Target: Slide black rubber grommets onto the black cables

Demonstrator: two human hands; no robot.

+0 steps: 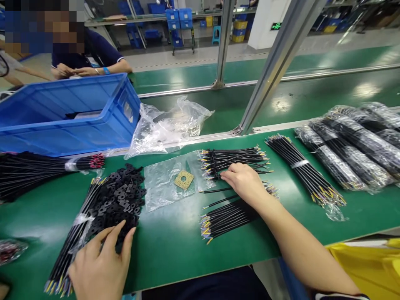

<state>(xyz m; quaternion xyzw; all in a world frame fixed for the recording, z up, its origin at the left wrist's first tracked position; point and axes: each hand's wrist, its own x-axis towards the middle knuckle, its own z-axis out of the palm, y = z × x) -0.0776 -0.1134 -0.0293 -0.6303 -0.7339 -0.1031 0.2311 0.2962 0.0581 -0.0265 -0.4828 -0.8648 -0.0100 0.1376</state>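
The left hand [101, 262], fingers spread, is at the near side of a pile of small black plastic pieces [120, 193]. The right hand [243, 181] bends over a far row of black cables [236, 155]; a second row [228, 217] lies nearer. Between, a holed yellow pad [188, 182] lies on a clear plastic bag [161, 183]. A blue bin [62, 135] stands far left.

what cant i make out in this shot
Head view: whether the right hand grips anything; the hand itself hides its grip.
Head view: how far the black pieces reach under the left hand, which covers them.
Head view: the floor of the blue bin, mostly hidden by its near wall.
Head view: the red-tipped cables, cut off by the left edge.
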